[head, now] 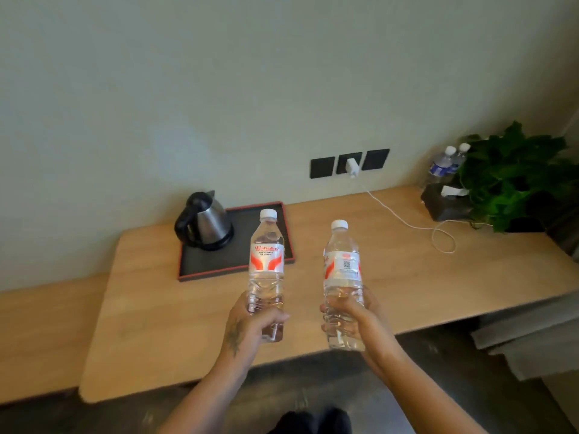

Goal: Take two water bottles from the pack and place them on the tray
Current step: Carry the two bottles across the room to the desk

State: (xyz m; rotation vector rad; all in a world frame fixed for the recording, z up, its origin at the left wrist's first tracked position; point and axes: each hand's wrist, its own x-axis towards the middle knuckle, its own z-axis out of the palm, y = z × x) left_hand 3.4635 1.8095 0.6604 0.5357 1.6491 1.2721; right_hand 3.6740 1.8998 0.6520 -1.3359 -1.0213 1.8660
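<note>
I hold two clear water bottles with white caps and red-and-white labels upright above the wooden desk. My left hand (247, 324) grips the lower part of the left bottle (266, 264). My right hand (351, 314) grips the lower part of the right bottle (343, 270). The black tray with a red rim (219, 267) lies on the desk just beyond the left bottle, near the wall. The bottle pack is not in view.
A steel kettle with a black handle (205, 225) stands on the tray's left half. A white charger and cable (407, 225) run across the desk at the right. Two blue-labelled bottles (445, 164), a dark box (445, 202) and a green plant (517, 180) sit far right.
</note>
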